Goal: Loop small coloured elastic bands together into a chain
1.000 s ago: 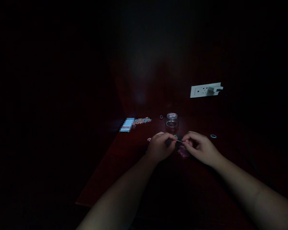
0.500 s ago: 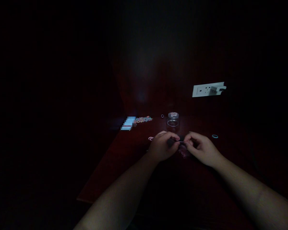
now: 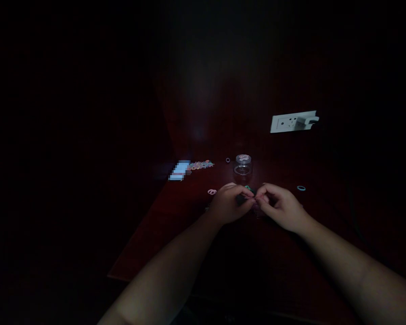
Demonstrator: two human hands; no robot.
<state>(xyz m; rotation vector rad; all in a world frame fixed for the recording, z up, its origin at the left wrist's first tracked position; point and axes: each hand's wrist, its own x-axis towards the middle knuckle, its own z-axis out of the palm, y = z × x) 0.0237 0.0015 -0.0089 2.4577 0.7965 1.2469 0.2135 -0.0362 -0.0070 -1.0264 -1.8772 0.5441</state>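
Note:
My left hand (image 3: 230,205) and my right hand (image 3: 279,203) meet over the table, fingertips nearly touching. Both pinch a thin, pale hair tie (image 3: 254,197), mostly covered by the fingers. Just beyond the fingertips lies a green hair tie (image 3: 248,188). Below the fingers a dim purplish bunch of bands (image 3: 258,211) shows in part. A pink hair tie (image 3: 211,192) rests left of my left hand, and a teal one (image 3: 301,188) lies off to the right. Behind the hands stands a clear lidded jar (image 3: 242,168).
On the dark red table (image 3: 149,239), a lit phone, its screen pixelated (image 3: 180,170), lies at the back left beside a pile of colourful hair ties (image 3: 201,165). A small ring (image 3: 228,160) sits near the wall. A socket plate (image 3: 292,122) with a plug is on the wall.
My fingertips have come closer together, and less of the thin band shows between them. The green hair tie has come into view behind them. The whole view has shifted slightly.

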